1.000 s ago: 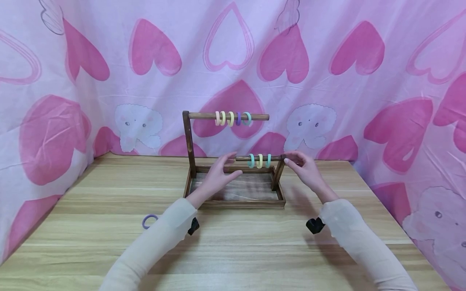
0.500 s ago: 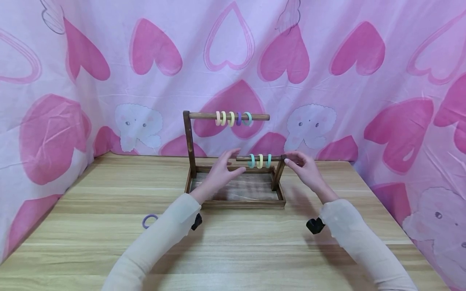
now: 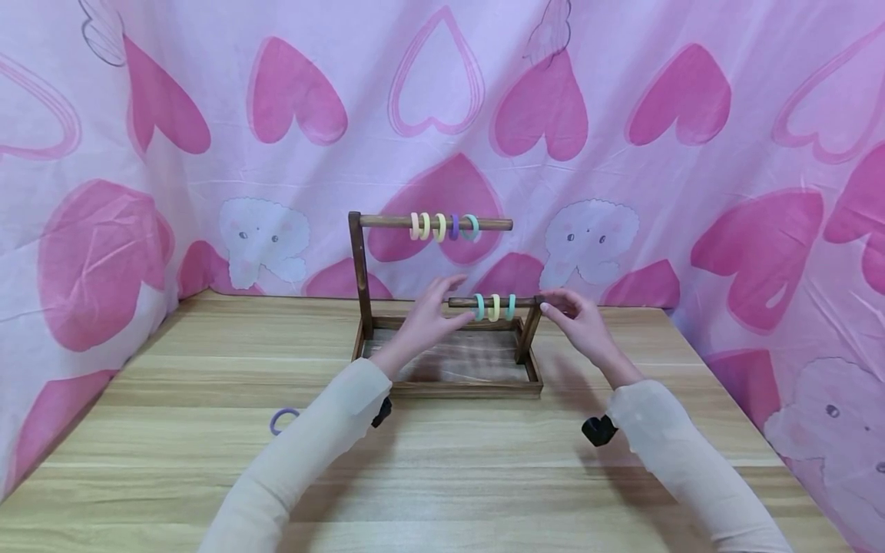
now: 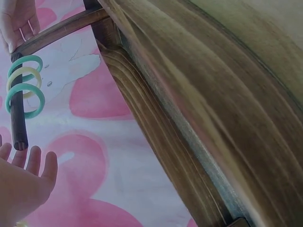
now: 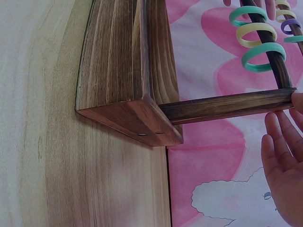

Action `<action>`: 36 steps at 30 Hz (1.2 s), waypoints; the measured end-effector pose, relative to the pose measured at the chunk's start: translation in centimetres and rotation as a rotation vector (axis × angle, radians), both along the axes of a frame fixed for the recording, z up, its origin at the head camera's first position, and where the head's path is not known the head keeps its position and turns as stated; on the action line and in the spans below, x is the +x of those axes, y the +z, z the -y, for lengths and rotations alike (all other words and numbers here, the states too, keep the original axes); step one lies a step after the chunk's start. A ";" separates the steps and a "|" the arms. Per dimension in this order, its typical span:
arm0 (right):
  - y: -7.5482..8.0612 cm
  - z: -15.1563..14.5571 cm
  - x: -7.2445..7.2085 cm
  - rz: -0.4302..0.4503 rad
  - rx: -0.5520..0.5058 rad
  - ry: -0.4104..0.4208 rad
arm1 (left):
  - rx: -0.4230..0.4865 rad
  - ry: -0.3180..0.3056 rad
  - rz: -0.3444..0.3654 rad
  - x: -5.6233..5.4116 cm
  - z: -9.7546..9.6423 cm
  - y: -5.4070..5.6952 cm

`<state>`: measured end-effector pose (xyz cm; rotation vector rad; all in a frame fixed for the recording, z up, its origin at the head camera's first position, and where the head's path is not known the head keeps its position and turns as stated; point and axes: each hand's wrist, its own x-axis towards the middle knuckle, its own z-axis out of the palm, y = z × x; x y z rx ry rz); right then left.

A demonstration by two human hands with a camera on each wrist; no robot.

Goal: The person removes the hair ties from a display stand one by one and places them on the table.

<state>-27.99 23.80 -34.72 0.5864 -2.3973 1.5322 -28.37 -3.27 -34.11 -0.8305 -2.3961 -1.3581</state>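
Note:
A dark wooden rack (image 3: pixel 463 390) has a tray base, a tall post at left and a short post (image 3: pixel 528 334) at right. My right hand (image 3: pixel 579 319) pinches the short post's top corner between thumb and fingers. On the lower rod (image 4: pixel 19 120) hang two teal rings and a yellow ring (image 3: pixel 494 309) between them. My left hand (image 3: pixel 429 319) is beside the rod's free end, thumb and fingers spread, holding nothing. In the head view its thumb tip overlaps the nearest teal ring (image 3: pixel 480 309). The left wrist view shows its fingertips (image 4: pixel 34 158) close by the rod end.
Pink, yellow, purple and teal rings hang on the upper rod (image 3: pixel 387 221). Left of the rack, a purple ring (image 3: pixel 275 423) lies on the wooden table (image 3: pixel 484 484), partly behind the left sleeve (image 3: pixel 311 438). A pink heart-print cloth (image 3: pixel 442 84) surrounds the table.
My left hand has moved right and slightly up, bringing its thumb toward the nearest teal ring on the lower rod. The right hand has stayed at the short post's top.

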 end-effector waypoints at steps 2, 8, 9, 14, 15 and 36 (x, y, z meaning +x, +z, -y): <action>0.0 0.0 0.0 -0.001 -0.003 -0.002 | -0.010 0.004 0.005 -0.1 -0.1 0.1; 0.0 0.1 0.0 0.000 -0.007 0.000 | -0.051 -0.003 -0.012 -0.2 -0.4 0.2; 0.0 0.1 0.0 0.001 -0.009 0.001 | -0.058 -0.004 -0.015 -0.2 -0.5 0.2; 0.0 0.1 0.0 0.003 -0.009 0.003 | -0.103 0.002 -0.032 -0.3 -0.8 0.2; 0.0 0.1 0.0 0.003 -0.007 0.001 | -0.115 0.006 -0.036 -0.3 -0.9 0.3; 0.0 0.0 0.0 0.003 0.010 -0.014 | -0.145 0.008 -0.088 -0.7 -1.9 -0.3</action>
